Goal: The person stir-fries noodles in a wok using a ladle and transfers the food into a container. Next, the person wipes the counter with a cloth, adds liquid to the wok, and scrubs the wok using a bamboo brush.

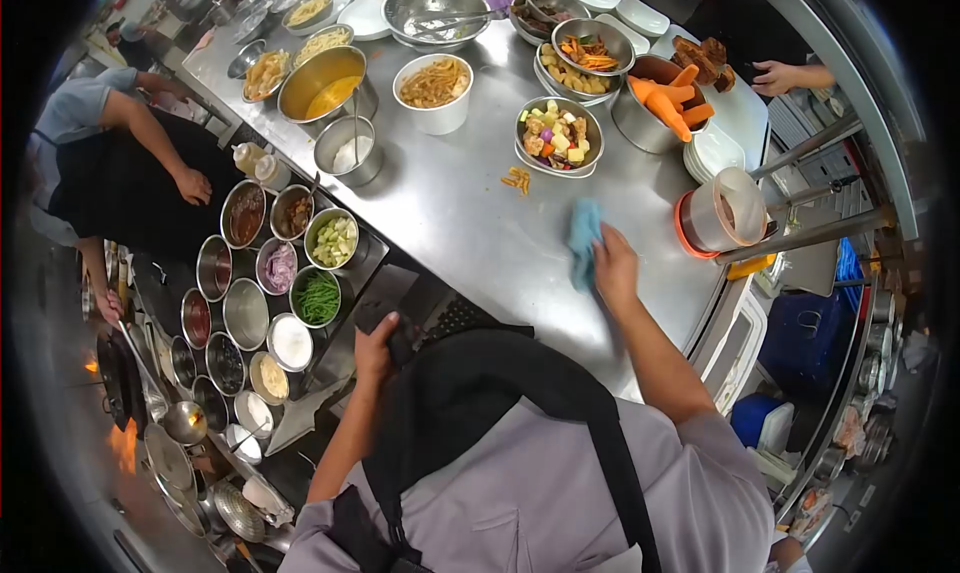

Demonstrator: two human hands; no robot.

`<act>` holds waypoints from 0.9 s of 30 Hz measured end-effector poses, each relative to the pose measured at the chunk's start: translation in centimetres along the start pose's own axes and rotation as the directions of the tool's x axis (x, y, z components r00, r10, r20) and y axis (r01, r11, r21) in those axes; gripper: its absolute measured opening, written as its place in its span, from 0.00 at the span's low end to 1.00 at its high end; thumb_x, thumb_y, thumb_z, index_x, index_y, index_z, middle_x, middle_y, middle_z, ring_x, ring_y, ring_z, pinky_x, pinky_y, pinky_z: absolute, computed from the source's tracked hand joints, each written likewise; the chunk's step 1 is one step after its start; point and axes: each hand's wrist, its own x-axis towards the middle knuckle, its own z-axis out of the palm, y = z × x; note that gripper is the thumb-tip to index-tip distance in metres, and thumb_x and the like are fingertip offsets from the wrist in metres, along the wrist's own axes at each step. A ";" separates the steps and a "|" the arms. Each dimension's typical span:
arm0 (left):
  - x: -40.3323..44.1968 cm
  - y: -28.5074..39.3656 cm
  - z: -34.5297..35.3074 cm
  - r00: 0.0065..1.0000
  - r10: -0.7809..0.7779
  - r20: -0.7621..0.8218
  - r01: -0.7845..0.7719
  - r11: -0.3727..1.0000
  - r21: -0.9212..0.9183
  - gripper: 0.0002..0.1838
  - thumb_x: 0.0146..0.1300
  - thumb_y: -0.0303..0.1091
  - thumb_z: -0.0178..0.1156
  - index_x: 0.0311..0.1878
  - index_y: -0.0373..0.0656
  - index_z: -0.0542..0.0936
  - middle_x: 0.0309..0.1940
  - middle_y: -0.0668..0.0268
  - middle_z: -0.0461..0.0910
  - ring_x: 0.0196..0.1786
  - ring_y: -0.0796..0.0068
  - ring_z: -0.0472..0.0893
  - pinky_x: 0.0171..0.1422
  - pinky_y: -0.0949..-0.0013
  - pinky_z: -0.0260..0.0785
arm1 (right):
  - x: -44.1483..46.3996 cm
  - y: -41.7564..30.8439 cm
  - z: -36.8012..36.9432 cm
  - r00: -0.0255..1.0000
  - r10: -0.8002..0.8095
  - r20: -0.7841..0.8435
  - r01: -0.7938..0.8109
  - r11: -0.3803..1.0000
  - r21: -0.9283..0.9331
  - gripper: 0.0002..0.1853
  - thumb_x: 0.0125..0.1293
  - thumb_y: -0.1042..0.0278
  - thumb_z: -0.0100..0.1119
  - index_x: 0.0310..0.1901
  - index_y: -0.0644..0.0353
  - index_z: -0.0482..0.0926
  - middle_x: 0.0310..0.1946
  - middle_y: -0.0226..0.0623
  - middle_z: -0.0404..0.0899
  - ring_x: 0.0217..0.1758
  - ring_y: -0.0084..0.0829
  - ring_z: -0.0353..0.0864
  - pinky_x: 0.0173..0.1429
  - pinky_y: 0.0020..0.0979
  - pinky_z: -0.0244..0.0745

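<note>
A light blue cloth point(585, 243) lies on the steel table point(460, 213), with my right hand point(615, 263) closed on its right edge. Just beyond the cloth are a few small yellow-brown food pieces point(517, 181), beside a bowl of mixed cut vegetables point(560, 138). My left hand point(376, 345) is closed on a dark cloth point(396, 341) near the table's near edge, close to the black apron point(440, 413).
Metal pots of ingredients point(319, 299) stand left of the table. A white tub point(433, 93), a pot of carrots point(655, 123) and a clear container point(725, 213) stand on it. A co-worker point(130, 163) holds a ladle over a flaming stove; another person's hand point(780, 78) shows at upper right.
</note>
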 end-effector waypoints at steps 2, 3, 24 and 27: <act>-0.5 0.0 -1.3 0.999 -0.008 0.041 0.010 0.999 -0.041 0.13 0.58 0.26 0.61 0.45 0.40 0.70 0.33 0.63 0.75 0.34 0.66 0.79 0.40 0.57 0.80 | 2.8 -0.6 3.9 0.998 0.065 -0.011 -0.063 0.992 0.107 0.15 0.65 0.72 0.57 0.52 0.66 0.77 0.48 0.51 0.80 0.51 0.49 0.80 0.56 0.36 0.73; -1.1 0.5 -1.5 0.999 0.010 -0.040 -0.013 0.998 -0.060 0.13 0.59 0.26 0.61 0.45 0.40 0.70 0.33 0.63 0.75 0.33 0.66 0.79 0.40 0.57 0.80 | 4.0 -1.2 5.3 0.994 0.109 0.020 -0.111 0.983 0.150 0.15 0.65 0.71 0.57 0.53 0.66 0.77 0.50 0.52 0.79 0.53 0.49 0.79 0.58 0.37 0.73; -7.8 1.3 -11.8 0.967 -0.022 -0.253 0.008 0.999 -0.053 0.07 0.62 0.28 0.59 0.42 0.40 0.73 0.30 0.63 0.77 0.29 0.66 0.80 0.40 0.59 0.80 | 10.6 -7.3 15.1 0.944 -0.231 0.237 0.323 0.797 -0.511 0.31 0.62 0.62 0.61 0.67 0.52 0.65 0.60 0.50 0.68 0.63 0.50 0.66 0.65 0.40 0.66; -7.8 1.4 -12.3 0.974 -0.020 -0.225 0.013 0.999 -0.033 0.09 0.62 0.28 0.59 0.44 0.40 0.72 0.30 0.62 0.77 0.29 0.66 0.80 0.40 0.59 0.80 | 10.5 -6.9 12.8 0.891 -0.132 0.434 0.311 0.875 -0.371 0.24 0.62 0.64 0.59 0.61 0.52 0.74 0.56 0.43 0.74 0.63 0.47 0.69 0.65 0.39 0.67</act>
